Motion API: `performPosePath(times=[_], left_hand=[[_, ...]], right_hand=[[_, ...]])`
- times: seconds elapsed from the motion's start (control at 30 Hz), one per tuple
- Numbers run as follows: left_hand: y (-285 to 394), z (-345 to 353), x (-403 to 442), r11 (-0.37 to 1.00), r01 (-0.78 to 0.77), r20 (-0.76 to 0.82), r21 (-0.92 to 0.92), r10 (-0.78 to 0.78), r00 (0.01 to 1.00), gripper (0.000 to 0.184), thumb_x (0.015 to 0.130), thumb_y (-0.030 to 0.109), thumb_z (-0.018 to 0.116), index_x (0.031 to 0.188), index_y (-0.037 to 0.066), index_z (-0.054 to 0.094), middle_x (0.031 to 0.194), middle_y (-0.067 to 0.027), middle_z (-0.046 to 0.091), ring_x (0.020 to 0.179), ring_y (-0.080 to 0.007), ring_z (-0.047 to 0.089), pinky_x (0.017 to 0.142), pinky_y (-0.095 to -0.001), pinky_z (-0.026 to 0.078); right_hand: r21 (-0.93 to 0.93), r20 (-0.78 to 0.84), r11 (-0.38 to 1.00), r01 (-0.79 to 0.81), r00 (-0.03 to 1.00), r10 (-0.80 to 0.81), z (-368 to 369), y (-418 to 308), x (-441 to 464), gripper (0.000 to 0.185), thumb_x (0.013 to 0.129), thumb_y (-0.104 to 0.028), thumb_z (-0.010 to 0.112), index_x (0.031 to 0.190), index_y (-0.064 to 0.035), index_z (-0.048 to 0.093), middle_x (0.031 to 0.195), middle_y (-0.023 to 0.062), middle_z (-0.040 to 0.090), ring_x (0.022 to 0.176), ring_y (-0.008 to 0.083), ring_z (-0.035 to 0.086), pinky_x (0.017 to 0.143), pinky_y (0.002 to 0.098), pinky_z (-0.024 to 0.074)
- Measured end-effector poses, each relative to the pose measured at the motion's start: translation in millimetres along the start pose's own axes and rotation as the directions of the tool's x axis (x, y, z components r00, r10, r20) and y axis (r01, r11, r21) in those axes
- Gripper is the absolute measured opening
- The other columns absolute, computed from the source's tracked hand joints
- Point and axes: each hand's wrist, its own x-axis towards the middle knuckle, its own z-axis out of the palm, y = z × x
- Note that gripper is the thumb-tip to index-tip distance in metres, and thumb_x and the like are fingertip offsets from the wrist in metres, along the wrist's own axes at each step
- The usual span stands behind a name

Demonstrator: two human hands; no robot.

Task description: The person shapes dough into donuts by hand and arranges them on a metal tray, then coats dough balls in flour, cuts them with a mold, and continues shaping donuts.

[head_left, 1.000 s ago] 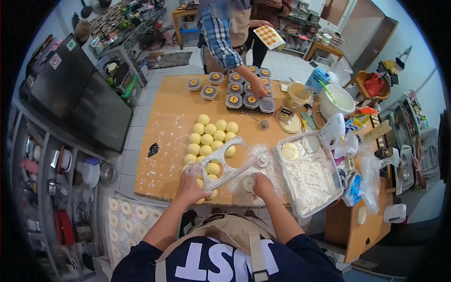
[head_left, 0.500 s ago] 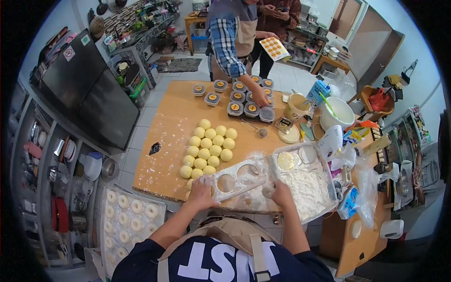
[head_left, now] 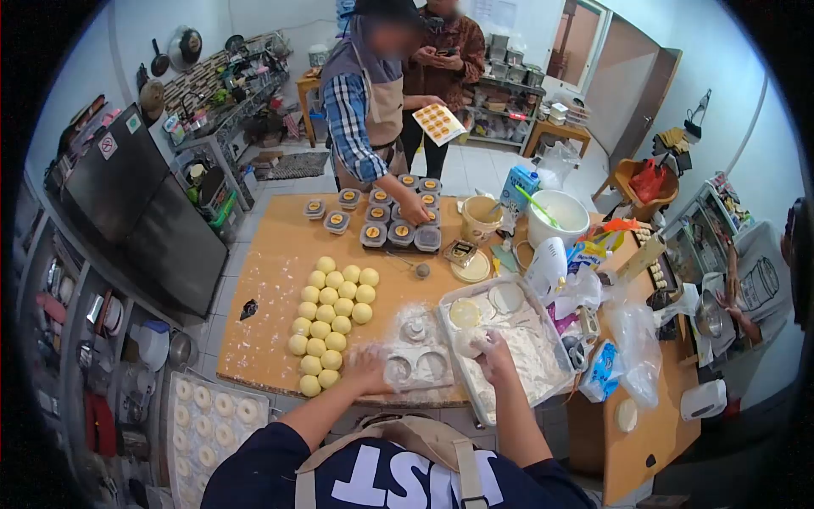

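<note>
My left hand (head_left: 368,370) is at the left end of a floury plate with round holes (head_left: 420,366), which lies near the table's front edge; its fingers are blurred. Over the flour tray (head_left: 532,356), my right hand (head_left: 493,352) has its fingers closed round a pale, floury thing too small to make out. A flat yellow disc (head_left: 465,313) lies in the tray behind it. Left of the plate are rows of yellow dough balls (head_left: 325,312). A small white knobbed tool (head_left: 415,330) stands in flour behind the plate.
Across the table a co-worker (head_left: 365,110) holds a sticker sheet (head_left: 438,124) and touches lidded cups (head_left: 374,233). Another person (head_left: 441,59) stands behind. A tray of dough rings (head_left: 203,424) is at the lower left, a white bowl (head_left: 557,217) at the back right.
The plate has gone from raised and tilted to lying flat on the table. My right hand has moved from the tabletop to over the flour tray. The view has shifted.
</note>
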Motion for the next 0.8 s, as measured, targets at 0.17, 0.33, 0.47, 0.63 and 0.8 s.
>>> performPosePath(times=[0.17, 0.33, 0.47, 0.63, 0.8], left_hand=[[59.3, -17.1, 39.2, 0.477, -0.180, -0.158, -0.860, 0.085, 0.984, 0.080, 0.076, 0.024, 0.074, 0.137, 0.000, 0.028, 0.129, -0.0217, 0.047, 0.121, -0.0284, 0.046, 0.103, -0.0390, 0.036], [75.8, -31.9, 45.7, -0.258, -0.071, -0.060, -0.964, -0.051, 0.997, 0.062, 0.082, -0.001, 0.064, 0.133, -0.001, 0.031, 0.117, -0.0146, 0.056, 0.110, -0.0199, 0.054, 0.093, -0.0312, 0.045], [66.2, -40.3, 32.6, -0.269, -0.140, -0.086, -0.953, -0.201, 0.976, 0.053, 0.082, -0.003, 0.061, 0.128, 0.000, 0.036, 0.115, -0.0118, 0.056, 0.107, -0.0176, 0.055, 0.093, -0.0297, 0.045], [46.3, -41.4, 16.0, -0.329, -0.294, -0.184, -0.898, -0.325, 0.927, 0.048, 0.080, -0.002, 0.066, 0.121, 0.000, 0.040, 0.106, -0.0116, 0.059, 0.100, -0.0166, 0.058, 0.088, -0.0295, 0.046], [21.7, -45.2, -19.9, -0.120, -0.410, -0.314, -0.904, -0.463, 0.829, 0.045, 0.078, 0.001, 0.069, 0.114, 0.001, 0.042, 0.102, -0.0107, 0.059, 0.097, -0.0164, 0.057, 0.085, -0.0290, 0.046]], right_hand=[[-0.293, 0.192, 0.946, 0.135, 0.978, -0.080, 33.2, -12.5, -5.5, 0.042, 0.076, 0.001, 0.065, 0.113, 0.0044, 0.046, 0.100, 0.0147, 0.059, 0.089, 0.0207, 0.061, 0.074, 0.0327, 0.0517], [-0.291, 0.349, 0.902, 0.319, 0.913, -0.210, 56.6, -11.4, 7.4, 0.045, 0.070, 0.001, 0.071, 0.106, 0.0029, 0.044, 0.093, 0.0128, 0.060, 0.085, 0.0190, 0.061, 0.074, 0.0290, 0.0496], [-0.394, 0.372, 0.801, 0.450, 0.876, -0.308, 79.3, -9.3, 9.6, 0.049, 0.069, -0.004, 0.076, 0.107, 0.0002, 0.044, 0.094, 0.0112, 0.061, 0.088, 0.0173, 0.060, 0.071, 0.0275, 0.0478], [-0.471, 0.404, 0.606, 0.641, 0.767, -0.498, 113.3, -12.3, -7.2, 0.051, 0.066, -0.002, 0.076, 0.106, 0.0004, 0.046, 0.096, 0.0126, 0.059, 0.088, 0.0200, 0.061, 0.075, 0.0305, 0.0491], [-0.351, 0.406, 0.718, 0.601, 0.789, -0.462, 147.8, 7.9, -21.3, 0.049, 0.064, 0.000, 0.075, 0.103, -0.0007, 0.046, 0.092, 0.0103, 0.057, 0.085, 0.0161, 0.057, 0.076, 0.0296, 0.0479]])
